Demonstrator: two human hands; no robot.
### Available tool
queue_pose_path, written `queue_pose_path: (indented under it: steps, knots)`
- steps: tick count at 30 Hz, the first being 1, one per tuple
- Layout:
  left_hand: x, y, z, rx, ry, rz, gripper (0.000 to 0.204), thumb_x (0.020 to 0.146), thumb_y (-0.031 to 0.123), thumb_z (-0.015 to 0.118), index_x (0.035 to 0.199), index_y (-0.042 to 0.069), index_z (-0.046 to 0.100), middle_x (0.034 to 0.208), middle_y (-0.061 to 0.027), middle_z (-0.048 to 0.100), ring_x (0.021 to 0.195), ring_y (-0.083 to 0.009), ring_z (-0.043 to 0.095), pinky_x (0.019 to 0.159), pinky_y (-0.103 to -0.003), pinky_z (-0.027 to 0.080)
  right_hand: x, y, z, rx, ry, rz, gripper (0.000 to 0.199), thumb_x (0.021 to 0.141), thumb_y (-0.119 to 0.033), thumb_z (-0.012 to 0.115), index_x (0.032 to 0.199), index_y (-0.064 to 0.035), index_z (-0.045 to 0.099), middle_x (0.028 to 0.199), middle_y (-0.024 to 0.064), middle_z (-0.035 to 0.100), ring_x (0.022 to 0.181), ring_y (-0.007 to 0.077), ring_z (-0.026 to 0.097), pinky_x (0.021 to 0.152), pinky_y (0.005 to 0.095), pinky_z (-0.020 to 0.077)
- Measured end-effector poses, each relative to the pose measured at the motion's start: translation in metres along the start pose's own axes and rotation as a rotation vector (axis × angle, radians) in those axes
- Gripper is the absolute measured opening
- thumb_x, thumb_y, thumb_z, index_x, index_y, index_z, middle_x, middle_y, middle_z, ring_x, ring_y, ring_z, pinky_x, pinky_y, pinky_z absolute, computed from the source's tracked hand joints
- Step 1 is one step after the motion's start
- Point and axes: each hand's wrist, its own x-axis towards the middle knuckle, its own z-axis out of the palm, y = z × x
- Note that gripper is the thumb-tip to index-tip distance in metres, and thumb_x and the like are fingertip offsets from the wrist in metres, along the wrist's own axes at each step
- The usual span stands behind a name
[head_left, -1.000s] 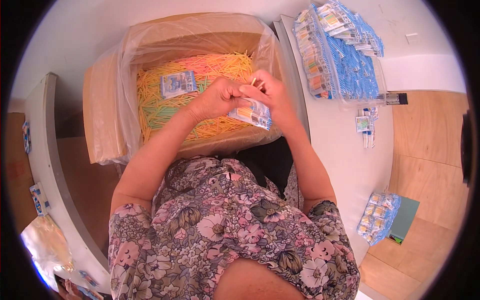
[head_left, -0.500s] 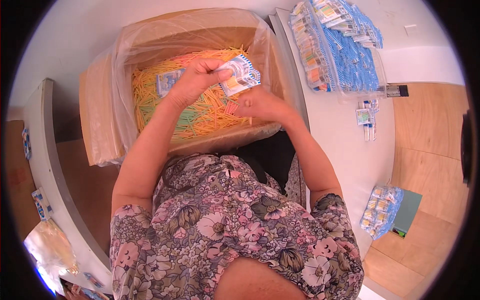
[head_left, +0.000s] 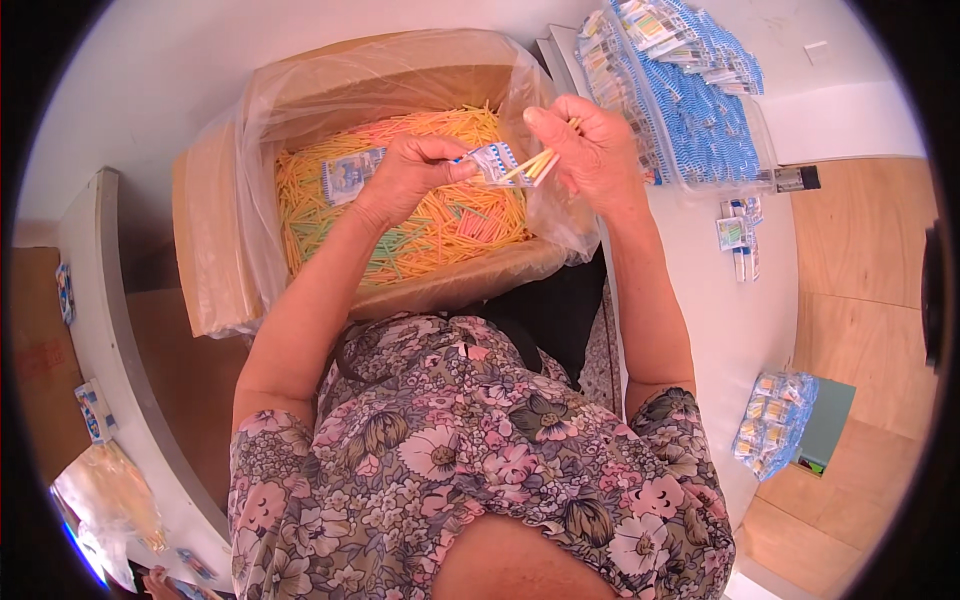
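My left hand [head_left: 415, 180] pinches a small blue-and-white packet [head_left: 492, 163] over the cardboard box. Several thin yellow sticks [head_left: 535, 166] are held in my right hand [head_left: 592, 155], their lower ends at the packet's mouth. I cannot tell how far inside they are. Below, many loose sticks [head_left: 470, 225] in yellow, orange, pink and green lie in the box. Another blue-and-white packet [head_left: 347, 177] rests on them, beside my left hand.
The cardboard box [head_left: 205, 220] has a clear plastic liner [head_left: 255, 160]. On the right-hand table [head_left: 690, 330], a clear bin [head_left: 700, 120] is heaped with packets. Small packets [head_left: 738, 235] and a bagged bundle [head_left: 775, 425] lie nearer. A grey panel edge [head_left: 120, 310] stands at the left.
My right hand has risen out of the box with several yellow sticks and brought them to the packet. The packet has tilted in my left hand.
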Motion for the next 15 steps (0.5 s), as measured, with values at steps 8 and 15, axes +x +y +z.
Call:
queue_pose_path:
  steps: [8, 15]
  knots:
    - [0.000, 0.001, 0.001, 0.036, -0.016, -0.011, 0.014, 0.081, 0.008, 0.068, 0.094, 0.001, 0.070, 0.083, -0.0002, 0.065, 0.078, -0.0067, 0.057, 0.073, -0.022, 0.047, 0.002, -0.005, -0.009, -0.496, 0.122, -0.171, 0.026, 0.086, -0.021, 0.065, 0.069, -0.0038, 0.055, 0.049, -0.0015, 0.044, 0.042, 0.0045, 0.041, 0.038, 0.0232, 0.0285]
    - [0.001, 0.004, 0.002, 0.041, -0.018, -0.034, 0.015, 0.082, 0.009, 0.067, 0.094, 0.000, 0.070, 0.082, -0.0009, 0.066, 0.077, -0.0070, 0.057, 0.073, -0.022, 0.047, 0.003, -0.004, 0.007, -0.674, 0.274, -0.484, 0.021, 0.081, -0.014, 0.069, 0.070, -0.0033, 0.055, 0.051, 0.0048, 0.049, 0.044, 0.0099, 0.047, 0.041, 0.0265, 0.0345]
